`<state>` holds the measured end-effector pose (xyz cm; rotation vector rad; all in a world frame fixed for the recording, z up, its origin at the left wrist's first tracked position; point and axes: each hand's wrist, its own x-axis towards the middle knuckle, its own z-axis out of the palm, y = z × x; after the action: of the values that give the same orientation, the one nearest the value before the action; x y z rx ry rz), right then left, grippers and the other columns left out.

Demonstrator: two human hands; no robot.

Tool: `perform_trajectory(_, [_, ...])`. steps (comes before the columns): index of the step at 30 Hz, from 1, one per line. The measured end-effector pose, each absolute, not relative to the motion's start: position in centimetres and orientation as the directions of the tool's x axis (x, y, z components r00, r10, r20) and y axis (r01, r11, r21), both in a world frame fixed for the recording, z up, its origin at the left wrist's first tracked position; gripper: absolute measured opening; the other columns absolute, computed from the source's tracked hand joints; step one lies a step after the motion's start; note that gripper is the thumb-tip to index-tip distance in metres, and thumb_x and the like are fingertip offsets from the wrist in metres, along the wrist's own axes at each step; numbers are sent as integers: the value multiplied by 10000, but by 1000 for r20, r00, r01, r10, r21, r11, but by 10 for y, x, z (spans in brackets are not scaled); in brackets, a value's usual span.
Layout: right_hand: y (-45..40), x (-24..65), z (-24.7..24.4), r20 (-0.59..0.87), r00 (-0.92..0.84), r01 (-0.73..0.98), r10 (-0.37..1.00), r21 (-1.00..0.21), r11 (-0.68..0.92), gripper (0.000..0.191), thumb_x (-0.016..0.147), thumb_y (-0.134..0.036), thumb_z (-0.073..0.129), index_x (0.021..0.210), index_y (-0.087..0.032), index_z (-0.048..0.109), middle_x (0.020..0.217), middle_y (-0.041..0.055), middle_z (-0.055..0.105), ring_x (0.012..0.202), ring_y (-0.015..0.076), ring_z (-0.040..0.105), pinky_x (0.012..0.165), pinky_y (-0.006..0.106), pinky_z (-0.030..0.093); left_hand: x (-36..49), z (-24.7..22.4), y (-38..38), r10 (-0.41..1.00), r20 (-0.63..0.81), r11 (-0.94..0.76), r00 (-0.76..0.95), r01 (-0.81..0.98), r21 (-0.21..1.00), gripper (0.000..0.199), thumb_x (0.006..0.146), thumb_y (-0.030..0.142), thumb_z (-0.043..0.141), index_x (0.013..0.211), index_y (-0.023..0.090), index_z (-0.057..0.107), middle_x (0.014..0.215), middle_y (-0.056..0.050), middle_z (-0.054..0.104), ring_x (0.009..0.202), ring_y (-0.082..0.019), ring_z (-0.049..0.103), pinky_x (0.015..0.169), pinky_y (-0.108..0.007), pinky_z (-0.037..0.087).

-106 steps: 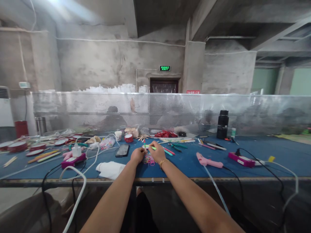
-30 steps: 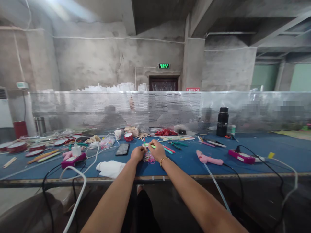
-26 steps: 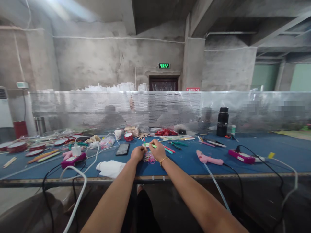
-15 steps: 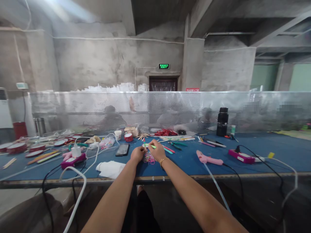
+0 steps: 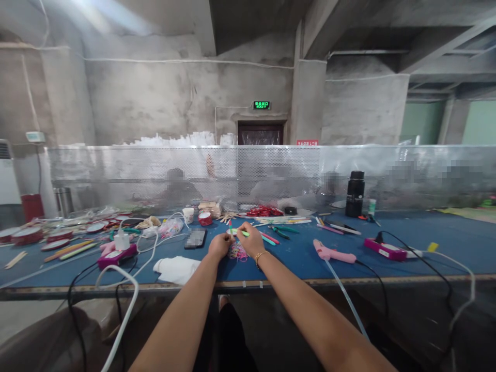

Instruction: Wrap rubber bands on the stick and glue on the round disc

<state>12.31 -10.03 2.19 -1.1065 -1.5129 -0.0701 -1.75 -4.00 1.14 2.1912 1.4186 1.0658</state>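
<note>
From here: left hand (image 5: 221, 245) pinches a red-tipped stick (image 5: 230, 226) upright, seemingly steadying it | right hand (image 5: 252, 241) pinches a green pen-like rod (image 5: 245, 234) beside it | coloured bands (image 5: 238, 252) on bench (image 5: 292, 261) between, likely for reach

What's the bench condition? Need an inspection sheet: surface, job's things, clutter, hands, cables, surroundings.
Surface: blue tabletop, crowded at left.
Job's things: light-green stick; upright red-and-green stick; multicoloured loops between the wrists.
Clutter: phone, white cloth, teal-handled pliers, pink glue gun.
Hands: left hand curled at the red-and-green stick, grip unclear; right hand grips the light-green stick.
Cables: thick white cable hangs over the front edge at left; glue-gun cord at right.
Surroundings: perforated partition, people's shapes behind; lit exit sign.
</note>
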Motion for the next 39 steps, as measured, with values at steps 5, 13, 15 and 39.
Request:
perform_trajectory(5, [-101, 123, 22, 795, 137, 656, 591, -520, 547, 83, 787, -269, 486, 736, -234, 541, 725, -12, 637, 708, 165, 577, 695, 255, 414, -18, 12, -41, 886, 402, -446, 229, 655, 610, 214, 805, 319, 580, 674, 163, 646, 603, 23, 536, 581, -97, 412, 544, -226, 251])
perform_trajectory(13, [-100, 124, 21, 803, 133, 653, 581, -512, 558, 85, 790, -262, 485, 730, -231, 537, 730, -13, 635, 717, 161, 580, 708, 254, 418, -17, 14, -43, 896, 388, -426, 215, 664, 614, 187, 799, 306, 595, 691, 165, 653, 630, 19, 557, 603, -97, 439, 563, -221, 272])
perform_trajectory(15, [-100, 124, 21, 799, 137, 656, 586, -517, 550, 85, 789, -263, 484, 730, -230, 535, 723, -14, 633, 710, 161, 578, 700, 253, 417, -17, 14, -42, 894, 389, -431, 222, 664, 611, 190, 803, 312, 589, 702, 166, 656, 649, 16, 571, 613, -98, 450, 568, -220, 274])
perform_trajectory(39, [-102, 124, 23, 792, 141, 657, 594, -524, 543, 95, 786, -279, 481, 716, -233, 525, 723, -13, 638, 717, 164, 586, 710, 258, 427, -17, 14, -42, 890, 396, -439, 228, 667, 602, 218, 806, 321, 587, 668, 163, 644, 608, 21, 551, 579, -98, 422, 546, -224, 257])
